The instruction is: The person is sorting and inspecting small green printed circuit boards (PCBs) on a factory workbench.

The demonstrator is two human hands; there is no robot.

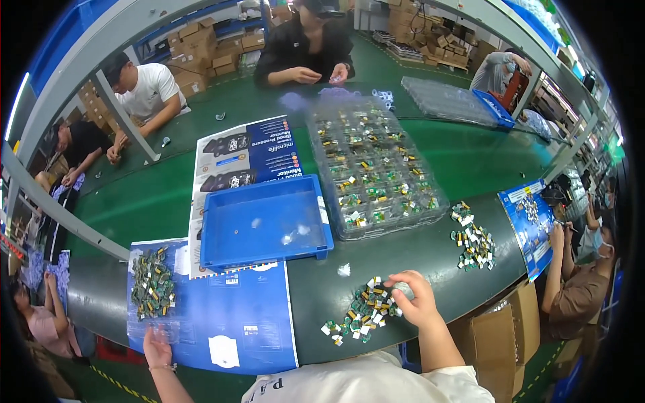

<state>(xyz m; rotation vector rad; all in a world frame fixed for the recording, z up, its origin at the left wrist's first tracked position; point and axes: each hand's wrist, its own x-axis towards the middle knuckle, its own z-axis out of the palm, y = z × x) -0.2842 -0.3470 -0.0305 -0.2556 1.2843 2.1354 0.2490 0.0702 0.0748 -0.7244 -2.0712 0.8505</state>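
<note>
My right hand [418, 302] is closed round a small greyish-white wad [404, 290], which its fingers partly cover. Just left of that hand, a pile of small green circuit boards [366, 312] with white and yellow parts lies on the dark green table. At the lower left, my left hand [158, 349] has its fingers apart beside a clear plastic piece [163, 330] on the blue printed sheet [255, 316]. Beyond those fingers sits another heap of green boards [153, 283]. Whether the fingertips touch the clear piece is hard to make out.
A blue tray [262, 218] stands ahead, holding small whitish scraps. To its right are stacked clear blister trays [373, 168] filled with boards. More boards [472, 238] lie at right, near a cardboard box [500, 336]. A grey metal frame post [124, 117] rises at left; co-workers sit around.
</note>
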